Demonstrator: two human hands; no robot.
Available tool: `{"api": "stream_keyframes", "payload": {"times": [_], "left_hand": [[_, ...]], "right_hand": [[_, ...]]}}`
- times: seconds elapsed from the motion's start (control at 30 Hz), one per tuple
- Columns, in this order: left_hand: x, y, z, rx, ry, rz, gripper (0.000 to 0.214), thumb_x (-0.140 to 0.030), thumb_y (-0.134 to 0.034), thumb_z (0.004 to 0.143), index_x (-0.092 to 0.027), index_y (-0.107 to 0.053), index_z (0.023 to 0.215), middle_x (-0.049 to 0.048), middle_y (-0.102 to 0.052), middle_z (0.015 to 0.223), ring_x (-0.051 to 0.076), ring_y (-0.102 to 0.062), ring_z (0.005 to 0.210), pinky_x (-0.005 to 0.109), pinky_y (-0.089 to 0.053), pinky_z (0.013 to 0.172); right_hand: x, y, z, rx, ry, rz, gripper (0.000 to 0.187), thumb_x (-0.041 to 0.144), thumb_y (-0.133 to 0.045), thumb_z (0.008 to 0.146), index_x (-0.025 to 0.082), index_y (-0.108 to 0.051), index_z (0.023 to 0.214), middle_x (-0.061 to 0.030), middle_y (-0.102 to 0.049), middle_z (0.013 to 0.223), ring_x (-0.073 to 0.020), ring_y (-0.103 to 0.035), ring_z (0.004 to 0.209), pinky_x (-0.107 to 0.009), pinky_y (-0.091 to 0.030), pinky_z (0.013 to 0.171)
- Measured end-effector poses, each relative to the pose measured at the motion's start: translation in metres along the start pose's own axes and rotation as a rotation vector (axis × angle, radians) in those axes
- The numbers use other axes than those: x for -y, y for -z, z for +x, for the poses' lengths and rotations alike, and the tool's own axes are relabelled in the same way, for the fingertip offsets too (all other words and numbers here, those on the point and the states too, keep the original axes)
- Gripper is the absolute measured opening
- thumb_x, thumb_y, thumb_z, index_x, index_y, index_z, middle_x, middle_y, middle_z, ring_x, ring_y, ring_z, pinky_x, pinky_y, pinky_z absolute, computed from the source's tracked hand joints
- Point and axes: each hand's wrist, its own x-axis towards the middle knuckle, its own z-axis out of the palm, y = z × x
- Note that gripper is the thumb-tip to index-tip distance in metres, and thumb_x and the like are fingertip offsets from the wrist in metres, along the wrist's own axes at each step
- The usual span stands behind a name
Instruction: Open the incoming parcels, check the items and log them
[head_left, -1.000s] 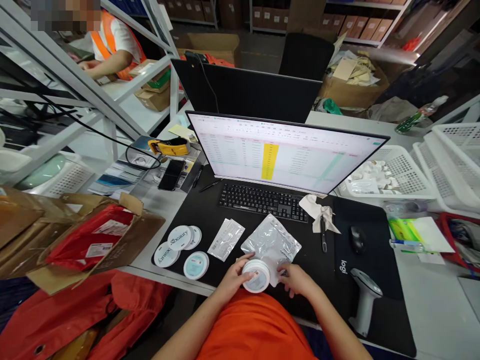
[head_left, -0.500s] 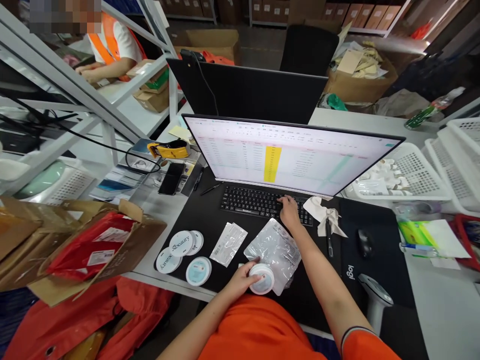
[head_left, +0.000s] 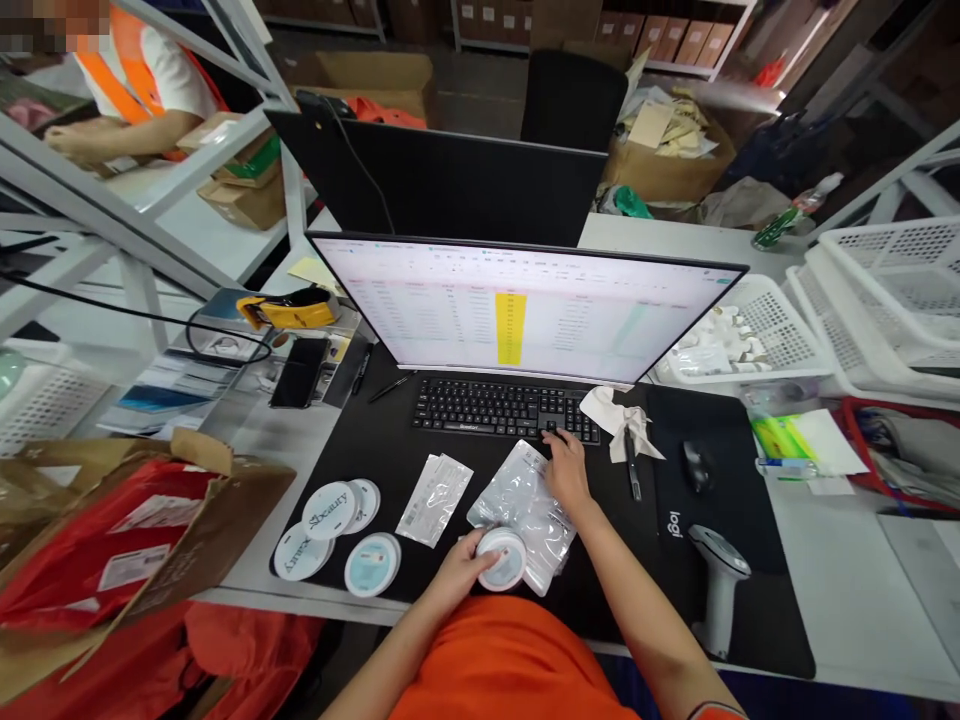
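Note:
My left hand (head_left: 457,568) is closed around a round white jar (head_left: 502,557) with a pale blue label, held on its side at the near edge of the black desk mat (head_left: 397,450). The jar rests against a clear plastic pouch (head_left: 521,505) lying on the mat. My right hand (head_left: 566,468) reaches forward over the pouch, fingers spread, with its fingertips at the front edge of the black keyboard (head_left: 504,408). Three more round white jars (head_left: 334,525) lie to the left on the mat, beside a small clear packet (head_left: 433,485).
A wide monitor (head_left: 525,310) stands behind the keyboard. A pen (head_left: 631,468), crumpled tissue (head_left: 619,415), mouse (head_left: 696,465) and barcode scanner (head_left: 716,580) lie right. White baskets (head_left: 787,330) stand far right. An open carton with red bags (head_left: 112,550) sits left. Another person (head_left: 127,90) works at back left.
My right hand left the jar, reached the keyboard, and now has drawn back slightly to its front edge. The left hand keeps the jar. The camera view has shifted right.

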Motion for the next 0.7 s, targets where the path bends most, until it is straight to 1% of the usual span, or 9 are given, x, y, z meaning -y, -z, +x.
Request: {"api": "stream_keyframes", "payload": {"times": [0.1, 0.13, 0.2, 0.27, 0.37, 0.47, 0.53, 0.6, 0.7], "left_hand": [[-0.002, 0.0, -0.001, 0.001, 0.001, -0.002, 0.047, -0.046, -0.083, 0.066, -0.014, -0.072, 0.099, 0.0077, -0.073, 0.094, 0.024, -0.065, 0.088, 0.03, -0.049, 0.082], [-0.002, 0.0, -0.002, 0.003, -0.002, 0.01, 0.046, -0.045, -0.082, 0.067, -0.014, -0.072, 0.099, 0.0077, -0.073, 0.095, 0.024, -0.065, 0.089, 0.03, -0.049, 0.082], [-0.003, 0.0, -0.002, 0.007, -0.011, 0.038, 0.043, -0.043, -0.081, 0.068, -0.014, -0.072, 0.099, 0.0079, -0.073, 0.095, 0.024, -0.065, 0.09, 0.03, -0.048, 0.083], [-0.002, 0.001, -0.002, 0.004, -0.015, 0.046, 0.041, -0.042, -0.08, 0.069, -0.014, -0.072, 0.098, 0.0078, -0.073, 0.095, 0.024, -0.065, 0.089, 0.03, -0.048, 0.082], [0.0, 0.002, -0.001, 0.001, -0.007, 0.026, 0.043, -0.043, -0.08, 0.068, -0.014, -0.071, 0.098, 0.0079, -0.073, 0.095, 0.024, -0.065, 0.089, 0.03, -0.049, 0.081], [0.004, 0.003, 0.001, 0.0, -0.021, 0.049, 0.042, -0.043, -0.08, 0.069, -0.014, -0.071, 0.098, 0.0082, -0.073, 0.095, 0.025, -0.065, 0.09, 0.031, -0.048, 0.082], [0.004, 0.004, 0.002, -0.013, -0.04, 0.068, 0.042, -0.044, -0.079, 0.069, -0.015, -0.07, 0.097, 0.0079, -0.073, 0.094, 0.025, -0.064, 0.091, 0.031, -0.048, 0.083], [0.001, 0.003, 0.0, -0.024, -0.047, 0.055, 0.043, -0.046, -0.08, 0.067, -0.015, -0.07, 0.096, 0.0069, -0.072, 0.092, 0.025, -0.064, 0.09, 0.031, -0.048, 0.082], [-0.009, 0.0, -0.006, -0.033, -0.037, -0.014, 0.047, -0.048, -0.082, 0.064, -0.016, -0.069, 0.095, 0.0055, -0.072, 0.091, 0.023, -0.064, 0.087, 0.031, -0.048, 0.08]], "right_hand": [[-0.009, 0.009, -0.003, -0.147, -0.171, -0.037, 0.051, -0.001, -0.04, 0.075, 0.012, -0.06, 0.121, -0.0137, -0.058, 0.131, -0.0288, -0.039, 0.133, -0.053, -0.03, 0.115], [-0.013, 0.012, -0.003, -0.176, -0.214, -0.037, 0.05, 0.0, -0.04, 0.076, 0.012, -0.06, 0.12, -0.0141, -0.058, 0.131, -0.0289, -0.038, 0.134, -0.053, -0.03, 0.115], [-0.021, 0.018, -0.002, -0.183, -0.245, -0.019, 0.052, 0.0, -0.038, 0.077, 0.013, -0.059, 0.122, -0.0143, -0.058, 0.13, -0.028, -0.038, 0.134, -0.052, -0.031, 0.115], [-0.027, 0.021, 0.001, -0.167, -0.238, 0.0, 0.054, -0.001, -0.037, 0.077, 0.013, -0.059, 0.124, -0.0143, -0.058, 0.13, -0.0265, -0.04, 0.133, -0.051, -0.032, 0.115], [-0.029, 0.023, 0.011, -0.166, -0.242, 0.019, 0.056, -0.002, -0.037, 0.076, 0.013, -0.059, 0.125, -0.0147, -0.057, 0.13, -0.0256, -0.043, 0.13, -0.049, -0.033, 0.115], [-0.023, 0.024, 0.019, -0.184, -0.257, 0.047, 0.053, -0.002, -0.038, 0.077, 0.013, -0.06, 0.123, -0.0148, -0.058, 0.128, -0.026, -0.045, 0.128, -0.049, -0.034, 0.115], [-0.015, 0.025, 0.016, -0.187, -0.251, 0.071, 0.048, 0.001, -0.038, 0.081, 0.015, -0.061, 0.12, -0.0144, -0.058, 0.127, -0.0264, -0.046, 0.126, -0.05, -0.034, 0.114], [-0.004, 0.026, 0.006, -0.168, -0.223, 0.1, 0.042, 0.004, -0.04, 0.083, 0.016, -0.062, 0.117, -0.0135, -0.059, 0.126, -0.0266, -0.047, 0.125, -0.051, -0.035, 0.113], [0.016, 0.026, -0.026, -0.108, -0.153, 0.151, 0.035, 0.007, -0.044, 0.081, 0.017, -0.064, 0.109, -0.0121, -0.06, 0.123, -0.0264, -0.049, 0.121, -0.049, -0.04, 0.109]]}}
